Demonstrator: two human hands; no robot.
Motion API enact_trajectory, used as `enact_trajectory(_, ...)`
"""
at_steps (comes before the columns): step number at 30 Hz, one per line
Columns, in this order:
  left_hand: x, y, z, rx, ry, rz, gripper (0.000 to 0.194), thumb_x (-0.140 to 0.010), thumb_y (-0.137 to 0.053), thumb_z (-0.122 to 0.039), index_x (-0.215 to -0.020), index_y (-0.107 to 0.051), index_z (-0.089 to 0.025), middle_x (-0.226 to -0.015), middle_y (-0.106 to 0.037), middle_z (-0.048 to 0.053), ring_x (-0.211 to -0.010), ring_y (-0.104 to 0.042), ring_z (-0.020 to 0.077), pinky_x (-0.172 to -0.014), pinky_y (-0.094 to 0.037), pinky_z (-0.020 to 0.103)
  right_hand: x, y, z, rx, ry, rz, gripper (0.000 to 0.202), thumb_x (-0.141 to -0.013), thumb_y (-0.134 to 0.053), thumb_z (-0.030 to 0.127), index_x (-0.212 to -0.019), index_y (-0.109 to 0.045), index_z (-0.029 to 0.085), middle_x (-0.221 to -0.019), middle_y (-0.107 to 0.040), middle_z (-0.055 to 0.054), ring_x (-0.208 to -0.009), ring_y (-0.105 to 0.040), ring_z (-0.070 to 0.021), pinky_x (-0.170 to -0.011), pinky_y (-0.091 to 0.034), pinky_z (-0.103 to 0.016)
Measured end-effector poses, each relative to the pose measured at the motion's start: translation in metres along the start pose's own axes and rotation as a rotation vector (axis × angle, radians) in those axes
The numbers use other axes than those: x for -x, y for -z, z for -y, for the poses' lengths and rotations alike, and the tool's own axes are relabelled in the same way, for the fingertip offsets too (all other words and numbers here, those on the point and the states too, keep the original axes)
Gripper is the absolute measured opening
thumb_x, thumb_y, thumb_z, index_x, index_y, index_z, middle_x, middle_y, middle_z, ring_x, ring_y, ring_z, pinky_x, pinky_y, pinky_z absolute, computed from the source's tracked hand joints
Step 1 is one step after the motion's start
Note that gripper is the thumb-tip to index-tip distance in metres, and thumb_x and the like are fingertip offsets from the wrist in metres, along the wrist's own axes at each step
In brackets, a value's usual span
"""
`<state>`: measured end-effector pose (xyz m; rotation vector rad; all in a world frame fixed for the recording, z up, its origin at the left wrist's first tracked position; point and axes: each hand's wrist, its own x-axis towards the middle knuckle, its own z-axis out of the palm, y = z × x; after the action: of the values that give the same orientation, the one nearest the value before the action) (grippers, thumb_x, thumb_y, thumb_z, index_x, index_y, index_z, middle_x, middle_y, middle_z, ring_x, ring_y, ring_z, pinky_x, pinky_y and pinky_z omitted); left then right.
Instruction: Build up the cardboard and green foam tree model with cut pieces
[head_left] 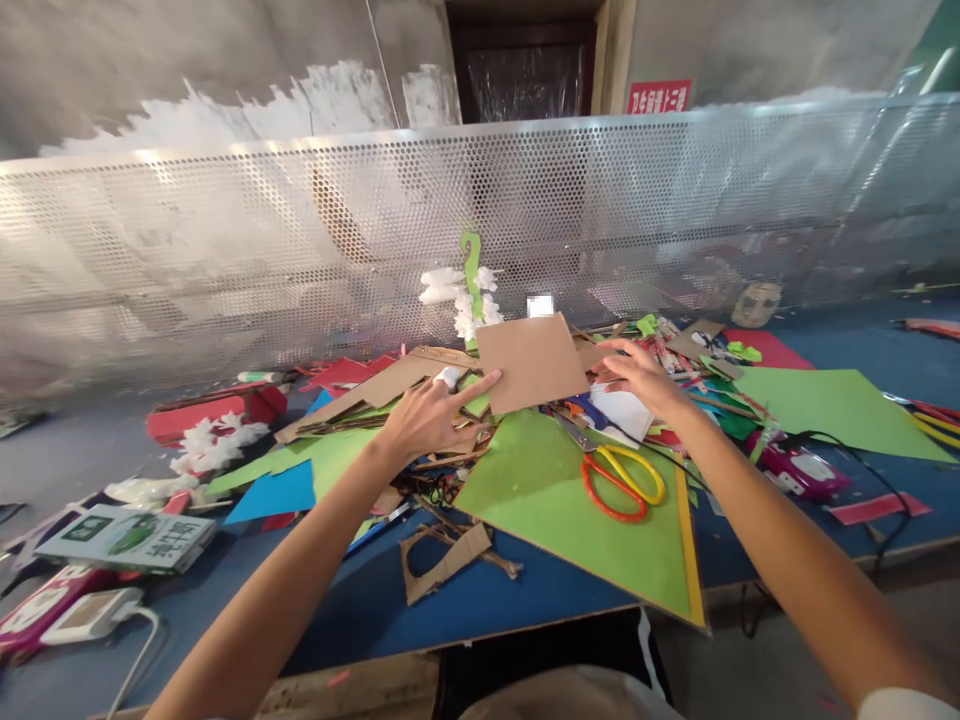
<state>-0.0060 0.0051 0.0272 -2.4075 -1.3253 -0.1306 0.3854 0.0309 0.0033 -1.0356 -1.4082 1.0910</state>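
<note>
Here, I locate the brown cardboard (532, 365), long axis crosswise, toward the table's (540, 590) far edge: spread left hand (429, 414) nearer, index fingertip alongside; spread right hand (646, 380) just beside.

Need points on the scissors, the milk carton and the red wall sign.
Scissors (646, 487): head view, on the yellow handle loop's lower right side.
Milk carton (91, 527): head view, printed top face.
Red wall sign (660, 97): head view, middle of its face.
</note>
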Motion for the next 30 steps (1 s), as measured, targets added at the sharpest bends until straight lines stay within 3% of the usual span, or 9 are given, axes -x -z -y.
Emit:
enact_trajectory(2,-0.002,0.001,0.004,0.025,0.034,-0.016,0.084,-0.098,-0.048,-0.075,-0.17,-0.029,-0.037,-0.097,-0.06,0.009,-0.087,-0.064,0.0274,-0.085,-0.052,0.039,-0.002,0.009,-0.002,0.13,-0.031,0.069,0.04,-0.082,-0.081,0.047,-0.111,-0.069,0.023,-0.096,-0.077,-0.008,-0.081,-0.071,-0.0203,-0.069,-0.058,-0.032)
enact_trajectory(5,-0.004,0.001,0.01,0.072,0.061,-0.046,0.085,-0.097,-0.05,-0.074,-0.17,-0.028,-0.036,-0.095,-0.058,0.008,-0.08,-0.062,0.0249,-0.083,-0.053,0.038,-0.003,0.012,-0.006,0.372,-0.044,0.215,0.037,-0.083,-0.078,0.046,-0.105,-0.069,0.017,-0.093,-0.076,-0.009,-0.074,-0.069,-0.0182,-0.061,-0.052,-0.027)
enact_trajectory(10,-0.008,-0.001,0.019,0.196,0.066,-0.086,0.087,-0.096,-0.052,-0.074,-0.171,-0.027,-0.037,-0.095,-0.059,0.007,-0.077,-0.059,0.0241,-0.087,-0.054,0.043,0.003,-0.015,-0.001,0.796,0.016,0.413,0.024,-0.096,-0.062,0.032,-0.11,-0.071,0.016,-0.095,-0.078,-0.009,-0.077,-0.07,-0.0182,-0.07,-0.049,-0.026)
enact_trajectory(14,-0.018,0.003,0.025,0.277,0.002,-0.138,0.084,-0.096,-0.051,-0.073,-0.17,-0.03,-0.038,-0.1,-0.062,0.006,-0.084,-0.06,0.0236,-0.091,-0.053,0.041,0.005,-0.038,0.015,1.194,0.015,0.559,0.02,-0.095,-0.063,0.024,-0.107,-0.078,0.019,-0.104,-0.082,-0.008,-0.088,-0.072,-0.0208,-0.07,-0.042,-0.026)
enact_trajectory(19,-0.033,0.013,0.03,0.233,-0.027,-0.112,0.084,-0.097,-0.051,-0.074,-0.168,-0.036,-0.033,-0.083,-0.059,0.003,-0.075,-0.054,0.0214,-0.082,-0.051,0.037,0.006,-0.047,0.026,1.34,-0.072,0.64,0.022,-0.093,-0.063,0.025,-0.098,-0.083,0.02,-0.099,-0.082,-0.009,-0.085,-0.073,-0.0226,-0.064,-0.038,-0.027)
enact_trajectory(22,-0.038,0.016,0.035,0.257,-0.054,-0.108,0.083,-0.098,-0.049,-0.074,-0.168,-0.037,-0.032,-0.08,-0.06,0.003,-0.078,-0.056,0.0232,-0.081,-0.049,0.037,0.011,-0.041,0.029,1.321,-0.102,0.659,0.021,-0.092,-0.064,0.028,-0.09,-0.083,0.02,-0.091,-0.082,-0.008,-0.078,-0.071,-0.0221,-0.062,-0.037,-0.028)
enact_trajectory(25,-0.039,0.012,0.041,0.31,-0.073,-0.122,0.084,-0.098,-0.048,-0.074,-0.168,-0.037,-0.03,-0.087,-0.067,0.006,-0.082,-0.058,0.0246,-0.083,-0.05,0.039,0.016,-0.035,0.034,1.255,-0.03,0.613,0.024,-0.096,-0.06,0.028,-0.095,-0.083,0.02,-0.093,-0.081,-0.007,-0.079,-0.071,-0.0204,-0.065,-0.039,-0.027)
enact_trajectory(27,-0.039,0.009,0.046,0.342,-0.085,-0.134,0.084,-0.098,-0.048,-0.074,-0.169,-0.036,-0.03,-0.093,-0.071,0.006,-0.083,-0.06,0.0249,-0.086,-0.051,0.04,0.017,-0.035,0.034,1.269,-0.005,0.536,0.025,-0.1,-0.059,0.031,-0.101,-0.081,0.02,-0.097,-0.081,-0.008,-0.084,-0.073,-0.0216,-0.069,-0.042,-0.026)
enact_trajectory(30,-0.039,0.004,0.05,0.375,-0.094,-0.15,0.084,-0.098,-0.048,-0.072,-0.169,-0.034,-0.031,-0.103,-0.075,0.007,-0.085,-0.063,0.0254,-0.089,-0.052,0.042,0.017,-0.039,0.024,1.424,0.033,0.36,0.03,-0.102,-0.06,0.032,-0.126,-0.073,0.017,-0.116,-0.079,-0.015,-0.105,-0.075,-0.0285,-0.082,-0.049,-0.03)
